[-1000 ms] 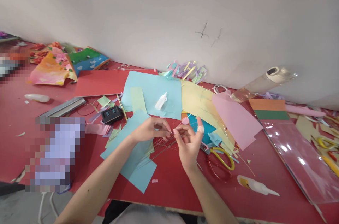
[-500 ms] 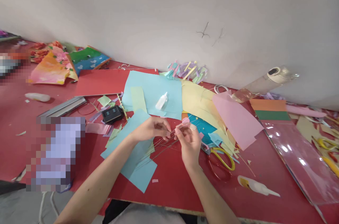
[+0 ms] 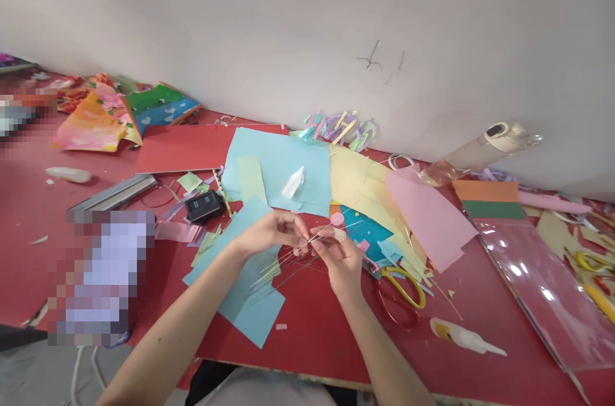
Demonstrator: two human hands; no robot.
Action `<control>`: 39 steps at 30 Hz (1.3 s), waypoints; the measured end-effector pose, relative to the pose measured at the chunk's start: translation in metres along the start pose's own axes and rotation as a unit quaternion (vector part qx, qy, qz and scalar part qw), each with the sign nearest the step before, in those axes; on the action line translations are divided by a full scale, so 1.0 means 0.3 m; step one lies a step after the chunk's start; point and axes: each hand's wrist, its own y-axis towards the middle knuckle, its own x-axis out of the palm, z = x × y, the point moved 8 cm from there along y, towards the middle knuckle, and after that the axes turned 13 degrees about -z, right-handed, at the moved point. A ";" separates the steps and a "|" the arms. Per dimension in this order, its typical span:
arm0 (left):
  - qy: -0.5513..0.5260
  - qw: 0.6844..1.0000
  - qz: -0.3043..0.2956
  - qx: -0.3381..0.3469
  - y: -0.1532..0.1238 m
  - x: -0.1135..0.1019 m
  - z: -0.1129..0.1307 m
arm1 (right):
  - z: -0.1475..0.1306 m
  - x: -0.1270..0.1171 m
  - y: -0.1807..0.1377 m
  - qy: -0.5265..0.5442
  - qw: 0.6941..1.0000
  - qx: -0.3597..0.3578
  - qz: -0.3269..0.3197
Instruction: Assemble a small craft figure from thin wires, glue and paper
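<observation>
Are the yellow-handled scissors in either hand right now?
No, the yellow-handled scissors lie on the red table beside the right hand.

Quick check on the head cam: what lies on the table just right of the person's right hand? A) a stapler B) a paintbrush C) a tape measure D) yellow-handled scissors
D: the yellow-handled scissors lie on the red table just right of the right hand, which meets the left hand over a bundle of thin wires.
</observation>
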 end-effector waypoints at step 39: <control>-0.005 0.998 0.049 0.047 0.011 0.037 0.001 | -0.040 -0.031 -0.023 -0.054 0.994 -0.059 0.075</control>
